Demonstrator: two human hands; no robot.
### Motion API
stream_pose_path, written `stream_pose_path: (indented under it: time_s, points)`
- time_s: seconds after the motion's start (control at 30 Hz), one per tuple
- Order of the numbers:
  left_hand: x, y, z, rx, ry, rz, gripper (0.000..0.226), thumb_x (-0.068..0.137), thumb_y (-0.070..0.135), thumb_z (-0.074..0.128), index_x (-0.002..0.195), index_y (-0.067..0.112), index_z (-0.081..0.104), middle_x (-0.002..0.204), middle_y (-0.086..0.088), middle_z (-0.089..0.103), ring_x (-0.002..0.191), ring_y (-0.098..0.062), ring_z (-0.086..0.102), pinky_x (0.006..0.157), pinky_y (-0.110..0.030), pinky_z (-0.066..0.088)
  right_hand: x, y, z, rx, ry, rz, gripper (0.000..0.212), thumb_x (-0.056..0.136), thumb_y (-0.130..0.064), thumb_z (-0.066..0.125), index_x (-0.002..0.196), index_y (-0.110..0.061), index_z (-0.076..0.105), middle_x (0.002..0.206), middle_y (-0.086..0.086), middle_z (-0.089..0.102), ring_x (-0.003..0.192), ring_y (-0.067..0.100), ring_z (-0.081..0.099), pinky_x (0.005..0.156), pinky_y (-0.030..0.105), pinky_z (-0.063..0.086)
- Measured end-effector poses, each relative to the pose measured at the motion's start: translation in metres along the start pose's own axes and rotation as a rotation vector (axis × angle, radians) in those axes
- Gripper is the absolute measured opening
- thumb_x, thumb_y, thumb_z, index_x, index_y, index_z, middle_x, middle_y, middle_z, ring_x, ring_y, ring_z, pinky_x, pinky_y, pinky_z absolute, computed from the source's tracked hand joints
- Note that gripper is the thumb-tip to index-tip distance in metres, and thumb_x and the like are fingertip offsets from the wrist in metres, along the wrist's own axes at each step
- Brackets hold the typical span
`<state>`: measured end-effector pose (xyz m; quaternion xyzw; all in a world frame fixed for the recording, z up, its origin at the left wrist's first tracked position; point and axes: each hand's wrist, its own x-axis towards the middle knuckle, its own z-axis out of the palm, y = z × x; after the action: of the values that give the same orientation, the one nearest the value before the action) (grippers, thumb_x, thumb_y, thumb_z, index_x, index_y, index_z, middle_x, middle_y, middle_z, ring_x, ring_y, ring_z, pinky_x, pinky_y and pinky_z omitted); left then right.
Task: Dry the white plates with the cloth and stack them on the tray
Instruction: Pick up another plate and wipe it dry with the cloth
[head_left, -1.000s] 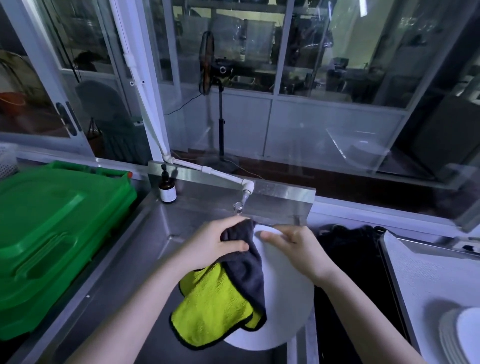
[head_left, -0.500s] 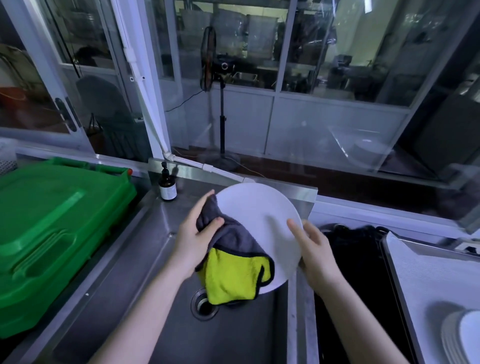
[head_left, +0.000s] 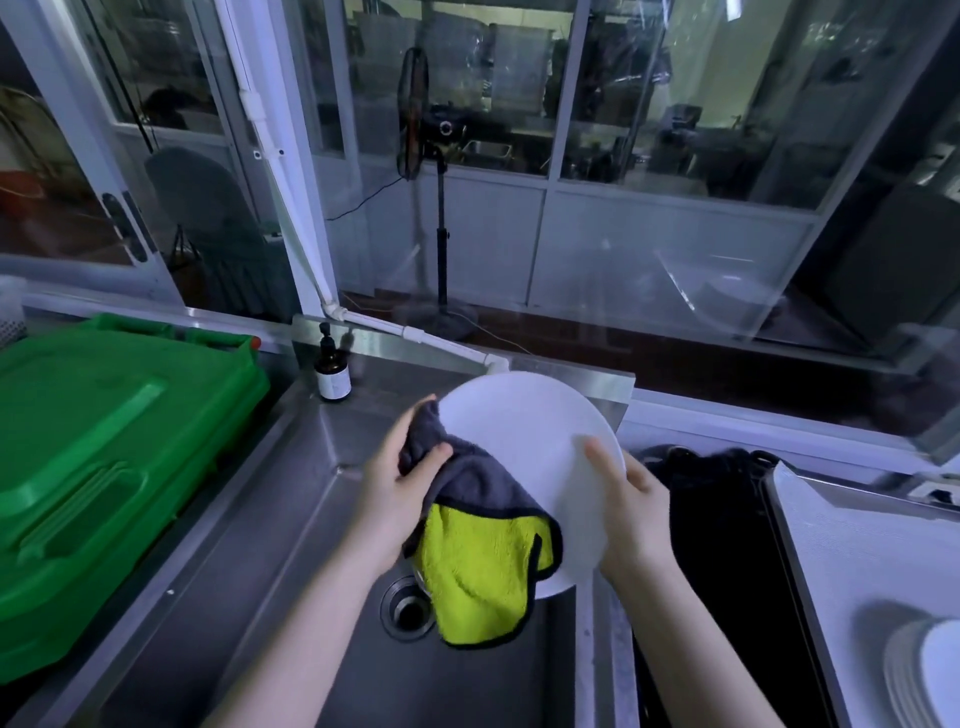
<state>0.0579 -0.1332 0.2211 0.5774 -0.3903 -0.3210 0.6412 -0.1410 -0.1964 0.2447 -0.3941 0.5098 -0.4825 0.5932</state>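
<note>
A round white plate (head_left: 524, 436) is tilted up on edge above the steel sink (head_left: 291, 519). My left hand (head_left: 400, 488) grips a grey-and-yellow cloth (head_left: 483, 551) against the plate's left edge, and the cloth hangs down over its lower face. My right hand (head_left: 631, 512) holds the plate's right rim, thumb on the front face. A stack of white plates (head_left: 922, 670) sits on the white tray (head_left: 852, 551) at the lower right.
A green plastic crate (head_left: 98, 467) fills the counter on the left. A small brown pump bottle (head_left: 331, 371) stands at the sink's back corner. A white tap pipe (head_left: 415, 335) reaches over the sink. A dark basin (head_left: 727, 545) lies between sink and tray.
The plate was tipped from lying low and flat to standing upright and higher. My left hand with the cloth shifted from the plate's top to its left edge.
</note>
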Motion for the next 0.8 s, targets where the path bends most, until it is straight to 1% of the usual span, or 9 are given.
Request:
stream_pose_path:
  time_s: [0.07, 0.13, 0.27, 0.33, 0.47, 0.57, 0.63, 0.7, 0.8]
  points:
    - [0.005, 0.006, -0.002, 0.039, -0.032, -0.016, 0.05, 0.092, 0.006, 0.065, 0.128, 0.04, 0.058, 0.126, 0.018, 0.064, 0.119, -0.001, 0.058, 0.106, -0.034, 0.046, -0.005, 0.003, -0.002, -0.072, -0.018, -0.017, 0.021, 0.092, -0.026, 0.07, 0.075, -0.016, 0.076, 0.072, -0.001, 0.071, 0.065, 0.014, 0.063, 0.062, 0.03, 0.049]
    - [0.011, 0.018, -0.008, 0.154, -0.151, 0.053, 0.053, 0.089, 0.006, 0.068, 0.127, 0.042, 0.058, 0.124, 0.022, 0.064, 0.119, 0.002, 0.056, 0.104, -0.026, 0.044, -0.004, -0.003, -0.007, -0.184, -0.137, -0.097, 0.022, 0.092, -0.026, 0.069, 0.075, -0.012, 0.074, 0.068, -0.002, 0.068, 0.062, 0.012, 0.059, 0.059, 0.028, 0.046]
    - [0.023, 0.031, -0.011, 0.456, -0.439, 0.142, 0.051, 0.084, 0.023, 0.074, 0.125, 0.048, 0.057, 0.117, 0.011, 0.068, 0.107, -0.008, 0.06, 0.094, -0.022, 0.043, 0.004, -0.025, -0.01, -0.463, -0.411, -0.224, 0.027, 0.09, -0.03, 0.071, 0.07, -0.011, 0.072, 0.062, -0.001, 0.058, 0.059, 0.012, 0.05, 0.056, 0.027, 0.038]
    - [0.02, 0.03, -0.008, 0.419, -0.401, 0.164, 0.051, 0.082, 0.029, 0.073, 0.127, 0.046, 0.057, 0.118, 0.016, 0.068, 0.111, -0.005, 0.06, 0.096, -0.018, 0.043, 0.007, -0.031, -0.009, -0.468, -0.407, -0.247, 0.032, 0.089, -0.03, 0.072, 0.071, -0.004, 0.068, 0.062, 0.001, 0.054, 0.06, 0.013, 0.048, 0.057, 0.028, 0.036]
    - [0.007, 0.011, 0.0, 0.118, -0.055, 0.055, 0.047, 0.09, 0.013, 0.069, 0.133, 0.03, 0.058, 0.122, 0.013, 0.068, 0.115, -0.004, 0.061, 0.102, -0.028, 0.047, 0.003, -0.02, -0.007, -0.175, -0.121, -0.162, 0.024, 0.09, -0.023, 0.071, 0.071, -0.009, 0.072, 0.065, 0.004, 0.062, 0.061, 0.016, 0.054, 0.058, 0.028, 0.043]
    - [0.004, 0.004, 0.001, 0.045, -0.029, -0.025, 0.048, 0.092, 0.01, 0.066, 0.134, 0.031, 0.056, 0.122, 0.013, 0.068, 0.114, -0.004, 0.062, 0.101, -0.031, 0.05, 0.001, -0.01, -0.007, -0.112, -0.045, -0.075, 0.02, 0.092, -0.023, 0.069, 0.075, -0.016, 0.076, 0.074, 0.006, 0.071, 0.067, 0.018, 0.063, 0.063, 0.033, 0.049]
    - [0.008, 0.011, -0.005, 0.113, -0.139, 0.025, 0.053, 0.09, 0.005, 0.067, 0.131, 0.038, 0.056, 0.124, 0.022, 0.064, 0.118, 0.003, 0.057, 0.103, -0.021, 0.046, 0.004, -0.009, -0.013, -0.241, -0.127, -0.142, 0.023, 0.092, -0.026, 0.069, 0.075, -0.011, 0.074, 0.068, 0.004, 0.066, 0.064, 0.017, 0.058, 0.059, 0.031, 0.045]
    - [0.014, 0.023, -0.011, 0.261, -0.33, 0.099, 0.058, 0.088, 0.005, 0.069, 0.127, 0.045, 0.056, 0.126, 0.026, 0.062, 0.121, 0.006, 0.053, 0.101, -0.01, 0.039, 0.007, -0.016, -0.017, -0.407, -0.275, -0.215, 0.03, 0.091, -0.03, 0.071, 0.074, -0.005, 0.07, 0.063, 0.0, 0.059, 0.061, 0.015, 0.052, 0.055, 0.027, 0.039]
    - [0.018, 0.033, -0.009, 0.453, -0.569, 0.141, 0.056, 0.087, 0.01, 0.072, 0.127, 0.046, 0.056, 0.128, 0.017, 0.063, 0.12, 0.003, 0.054, 0.099, -0.01, 0.037, 0.007, -0.023, -0.011, -0.569, -0.509, -0.236, 0.044, 0.088, -0.035, 0.073, 0.07, 0.003, 0.06, 0.06, -0.001, 0.049, 0.059, 0.012, 0.045, 0.053, 0.026, 0.032]
